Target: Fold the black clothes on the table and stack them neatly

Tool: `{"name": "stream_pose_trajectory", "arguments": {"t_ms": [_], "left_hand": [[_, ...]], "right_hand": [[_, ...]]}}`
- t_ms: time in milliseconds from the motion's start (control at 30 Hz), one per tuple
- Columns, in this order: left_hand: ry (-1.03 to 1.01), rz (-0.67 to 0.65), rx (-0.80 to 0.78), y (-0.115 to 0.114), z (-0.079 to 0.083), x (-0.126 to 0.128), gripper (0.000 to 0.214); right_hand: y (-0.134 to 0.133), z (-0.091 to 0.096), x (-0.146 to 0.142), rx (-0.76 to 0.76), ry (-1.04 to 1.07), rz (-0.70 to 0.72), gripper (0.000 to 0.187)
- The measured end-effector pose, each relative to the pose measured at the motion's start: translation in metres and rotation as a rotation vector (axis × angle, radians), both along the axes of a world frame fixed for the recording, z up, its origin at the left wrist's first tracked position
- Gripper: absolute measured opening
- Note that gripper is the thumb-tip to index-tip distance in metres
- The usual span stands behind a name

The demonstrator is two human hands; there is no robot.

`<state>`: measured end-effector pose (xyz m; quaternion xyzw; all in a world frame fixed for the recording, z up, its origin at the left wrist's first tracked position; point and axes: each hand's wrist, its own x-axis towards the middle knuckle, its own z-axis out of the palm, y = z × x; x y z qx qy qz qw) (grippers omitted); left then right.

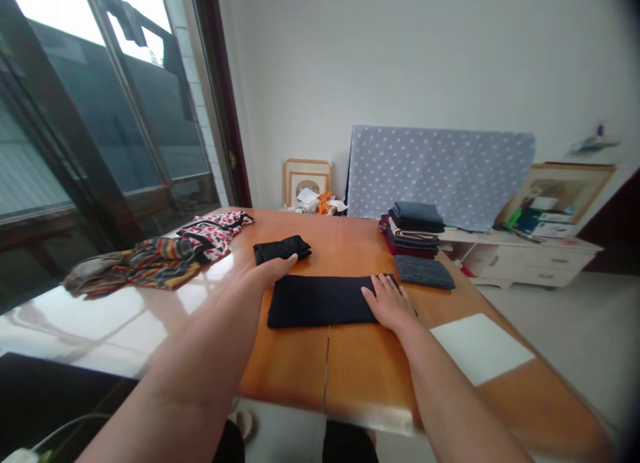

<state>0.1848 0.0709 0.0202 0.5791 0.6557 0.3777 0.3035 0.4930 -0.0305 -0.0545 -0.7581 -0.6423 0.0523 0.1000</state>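
Observation:
A dark navy garment point(320, 301), folded into a long flat rectangle, lies across the wooden table in front of me. My right hand point(389, 299) rests flat on its right end, fingers spread. At its upper left corner is my left hand point(278, 271), seen from the side with the thumb showing; its other fingers are hidden. Just beyond that hand sits a small folded black cloth point(281, 248), which the thumb overlaps in view; whether it grips the cloth I cannot tell.
Right of centre stands a stack of folded clothes point(413, 226), with a folded grey garment point(424, 272) before it. A white sheet point(483, 348) lies near the right edge. Striped cloth point(163, 262) and a floral garment point(220, 233) lie loose at left. A white cabinet point(525, 263) stands beyond.

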Motion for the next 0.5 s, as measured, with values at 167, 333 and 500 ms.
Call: {"name": "stream_pose_trajectory", "arguments": {"t_ms": [167,333,500], "left_hand": [[0.035,-0.165,-0.297,-0.025,0.008,-0.021,0.045],[0.067,-0.300,-0.298,-0.044,0.003,-0.030,0.034],[0.223,-0.255,-0.258,-0.056,-0.004,-0.028,0.030]], "right_hand": [[0.002,-0.005,0.002,0.012,0.014,0.011,0.081],[0.003,-0.007,0.003,0.026,0.009,0.015,0.080],[0.002,-0.008,0.002,0.023,-0.025,0.012,0.079]]}}
